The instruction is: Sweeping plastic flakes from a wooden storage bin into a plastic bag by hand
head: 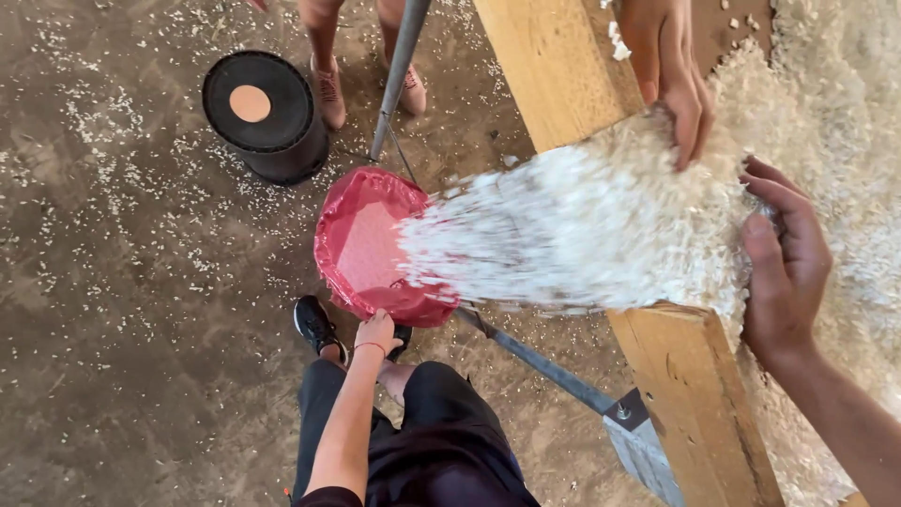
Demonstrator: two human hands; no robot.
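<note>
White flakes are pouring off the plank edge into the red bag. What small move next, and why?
Probably sweep the right hand leftward, pushing more flakes over the plank edge: the stream lands in the red bag a co-worker's hand holds open.

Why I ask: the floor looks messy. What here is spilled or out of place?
White flakes stream off the wooden edge toward the red bag, which a crouching person's hand holds open. Many flakes lie scattered over the dirt floor, around the black bucket too.
</note>
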